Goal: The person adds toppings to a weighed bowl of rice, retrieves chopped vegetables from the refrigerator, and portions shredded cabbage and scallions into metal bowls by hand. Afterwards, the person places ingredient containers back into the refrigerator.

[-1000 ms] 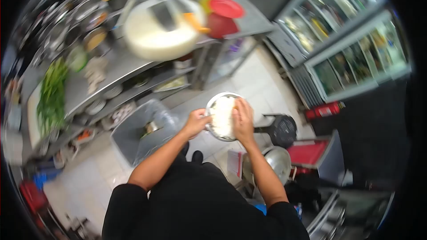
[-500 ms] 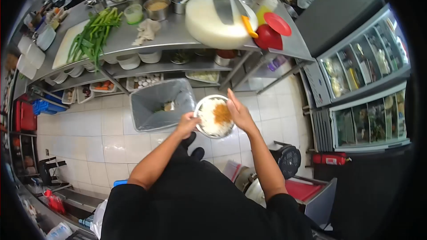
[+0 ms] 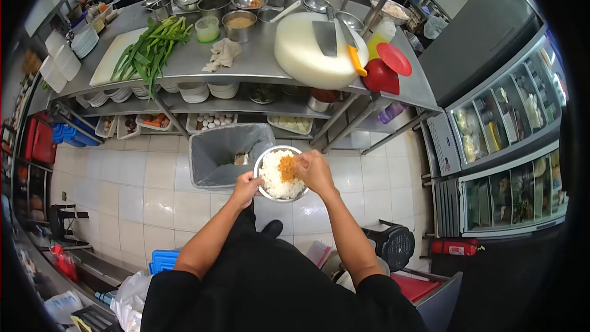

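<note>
A round metal bowl (image 3: 258, 188) holds white rice (image 3: 270, 175) with a patch of orange-brown seasoning (image 3: 287, 169) on its right part. My left hand (image 3: 247, 187) grips the bowl's left rim. Over the bowl's right side is my right hand (image 3: 314, 171), its fingers bent down and drawn together at the seasoning. Whether something is between those fingertips is hidden. The bowl is held in the air in front of my body, just right of a lined grey bin (image 3: 206, 161).
Ahead runs a steel counter (image 3: 258, 55) with a thick round white block (image 3: 301, 49), a cleaver (image 3: 325, 38), green leaves (image 3: 153, 52), a cloth (image 3: 222, 55) and several metal bowls. A glass-door fridge (image 3: 452, 141) stands right. A black stool (image 3: 396, 246) is near my right arm.
My right hand has gone from flat and spread beside the bowl to fingers bent over the seasoning. The bowl and my left hand sit slightly further left and lower in view.
</note>
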`<state>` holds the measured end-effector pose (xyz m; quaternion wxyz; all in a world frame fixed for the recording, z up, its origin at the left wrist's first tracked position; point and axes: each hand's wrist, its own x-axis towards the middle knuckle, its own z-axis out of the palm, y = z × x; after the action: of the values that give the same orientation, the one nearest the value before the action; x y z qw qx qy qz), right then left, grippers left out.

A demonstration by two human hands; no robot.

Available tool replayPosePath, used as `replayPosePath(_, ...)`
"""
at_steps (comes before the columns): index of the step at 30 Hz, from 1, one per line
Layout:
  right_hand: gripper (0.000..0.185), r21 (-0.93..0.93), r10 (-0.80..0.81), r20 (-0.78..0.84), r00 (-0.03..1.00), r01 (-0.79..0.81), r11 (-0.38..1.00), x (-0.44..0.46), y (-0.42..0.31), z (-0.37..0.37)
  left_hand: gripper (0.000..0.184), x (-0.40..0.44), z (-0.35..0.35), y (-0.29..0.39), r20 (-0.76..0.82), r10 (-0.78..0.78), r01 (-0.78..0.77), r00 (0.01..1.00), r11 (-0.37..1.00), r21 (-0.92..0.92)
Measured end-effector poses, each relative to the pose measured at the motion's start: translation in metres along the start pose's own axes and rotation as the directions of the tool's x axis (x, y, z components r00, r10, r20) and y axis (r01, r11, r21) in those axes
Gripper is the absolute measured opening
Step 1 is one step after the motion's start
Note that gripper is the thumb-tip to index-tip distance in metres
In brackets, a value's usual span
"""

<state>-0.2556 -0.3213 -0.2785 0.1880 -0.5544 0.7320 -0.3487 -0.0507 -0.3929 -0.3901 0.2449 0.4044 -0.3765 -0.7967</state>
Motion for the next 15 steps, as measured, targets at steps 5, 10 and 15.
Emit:
replayPosePath(5, 0.022, 0.412, 0.094, -0.07, 0.993, -0.057, 0.909, 0.026, 0.013, 0.022, 0.015, 0.006, -0.021, 0.007, -0.086, -0.013, 0.011, 0.996, 1.0, -0.025)
replayPosePath(10, 0.02, 0.53, 0.374, 0.02, 0.927, -0.327, 0.783, 0.06, 0.093, 0.043, 0.016, 0.015, -0.064, 0.022, -0.155, 0.005, -0.013, 0.988, 0.999, -0.051)
replayPosePath(15, 0.016, 0.447, 0.609, 0.202, 0.767, -0.625, 0.64, 0.092, 0.171, 0.072, 0.017, 0.019, -0.106, 0.065, -0.223, 0.048, -0.068, 0.974, 0.994, -0.083)
